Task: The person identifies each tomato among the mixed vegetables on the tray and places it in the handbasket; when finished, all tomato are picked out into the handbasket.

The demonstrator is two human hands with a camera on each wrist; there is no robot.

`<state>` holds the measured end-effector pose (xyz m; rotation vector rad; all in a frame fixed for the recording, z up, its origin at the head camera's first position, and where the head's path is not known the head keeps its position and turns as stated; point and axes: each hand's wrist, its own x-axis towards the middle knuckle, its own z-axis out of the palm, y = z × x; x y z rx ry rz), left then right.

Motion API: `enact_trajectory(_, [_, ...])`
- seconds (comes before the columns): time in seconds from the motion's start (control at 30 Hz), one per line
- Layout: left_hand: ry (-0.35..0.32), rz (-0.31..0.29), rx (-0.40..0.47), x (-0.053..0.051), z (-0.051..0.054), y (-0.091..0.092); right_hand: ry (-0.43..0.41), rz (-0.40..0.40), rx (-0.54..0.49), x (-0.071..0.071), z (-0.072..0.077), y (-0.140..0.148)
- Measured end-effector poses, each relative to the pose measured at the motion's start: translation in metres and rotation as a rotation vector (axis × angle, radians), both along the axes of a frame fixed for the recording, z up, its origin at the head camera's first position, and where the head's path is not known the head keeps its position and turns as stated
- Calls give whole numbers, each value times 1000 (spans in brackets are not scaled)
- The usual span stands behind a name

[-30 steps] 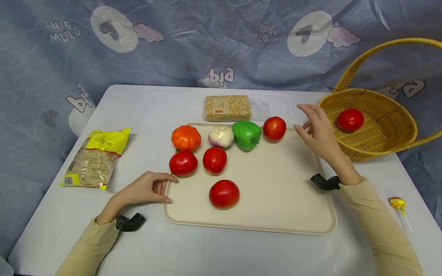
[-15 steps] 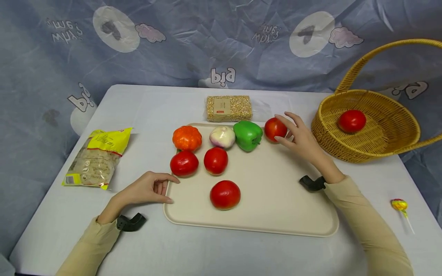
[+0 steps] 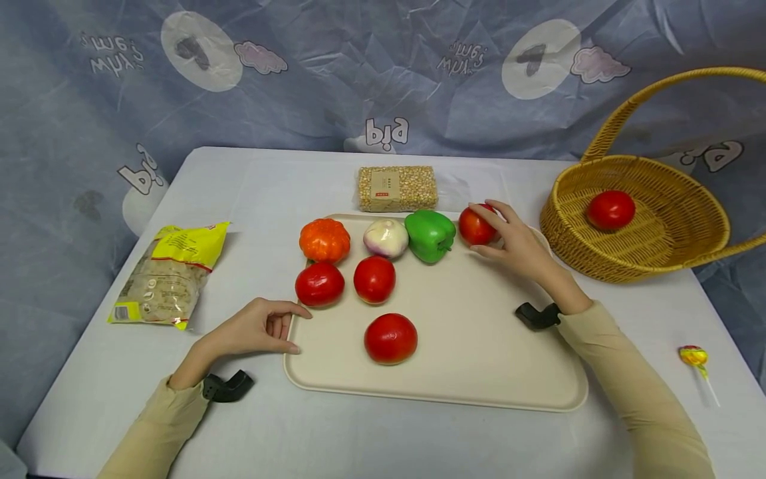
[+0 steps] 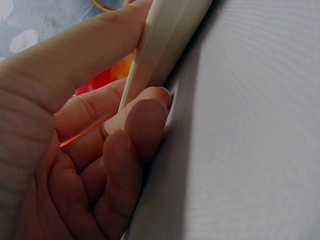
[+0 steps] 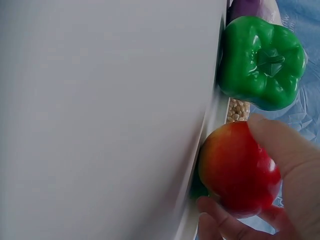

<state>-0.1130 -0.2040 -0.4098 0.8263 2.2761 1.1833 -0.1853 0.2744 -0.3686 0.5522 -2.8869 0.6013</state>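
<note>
The right hand point(image 3: 517, 246) curls its fingers and thumb round a red tomato point(image 3: 476, 227) at the far edge of the tray point(image 3: 479, 332), with the green pepper point(image 3: 429, 236) just left, the basket point(image 3: 565, 249) near on the right and broad tray floor toward the person; the left hand point(image 3: 260, 326) pinches the left rim. Left of the right grip, count three other tomatoes point(image 3: 374, 279), one onion point(image 3: 385, 238) and one orange pumpkin point(image 3: 325, 240); right of it, one basket tomato point(image 3: 611, 210).

Tray point(image 3: 479, 346) left of basket point(image 3: 652, 229)

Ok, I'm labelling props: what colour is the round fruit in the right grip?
The round fruit is red with a yellowish patch, clearest in the right wrist view.
</note>
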Motion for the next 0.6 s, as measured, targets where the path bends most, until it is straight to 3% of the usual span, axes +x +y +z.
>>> enact_trajectory(0.33, [-6, -10, -6, -1, 0, 0, -1, -27, -48, 6, 2, 2])
enact_trajectory(0.6, [-8, -9, -3, -1, 0, 0, 193, -18, -91, 20, 14, 16])
